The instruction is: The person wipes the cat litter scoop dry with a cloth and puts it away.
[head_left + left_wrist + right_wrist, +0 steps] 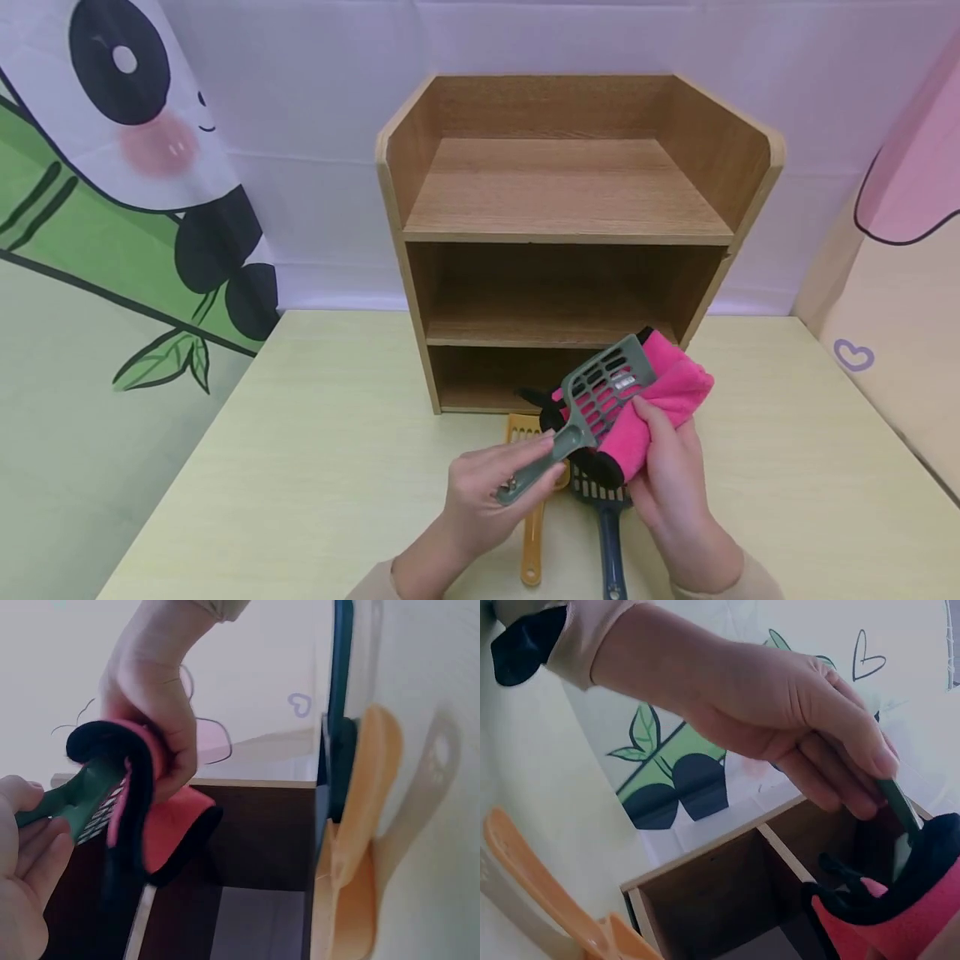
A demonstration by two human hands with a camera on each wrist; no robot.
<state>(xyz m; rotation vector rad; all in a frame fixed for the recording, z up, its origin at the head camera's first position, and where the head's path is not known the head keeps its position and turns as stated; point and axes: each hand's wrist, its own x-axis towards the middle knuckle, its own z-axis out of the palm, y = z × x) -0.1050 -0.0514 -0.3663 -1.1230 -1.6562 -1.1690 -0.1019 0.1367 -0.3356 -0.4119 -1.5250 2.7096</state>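
Note:
My left hand [491, 492] grips the handle of a grey-green slotted litter scoop [606, 387], its slotted head tilted up to the right. With my right hand [675, 475] I hold a bright pink cloth [675, 379] with black edging against the scoop's head, thumb on top. Pink shows through the slots, so part of the cloth lies behind the scoop. In the left wrist view the cloth [176, 829] wraps round the head of the scoop [82, 795]. Below the hands, a yellow-orange slotted scoop [532, 533] and a dark blue slotted scoop [611, 542] lie on the table.
A wooden shelf unit [566, 237] with an open top and two compartments stands at the back of the pale table [300, 467]. Behind it hangs a light purple cloth backdrop [322, 150] with a cartoon panda at the left.

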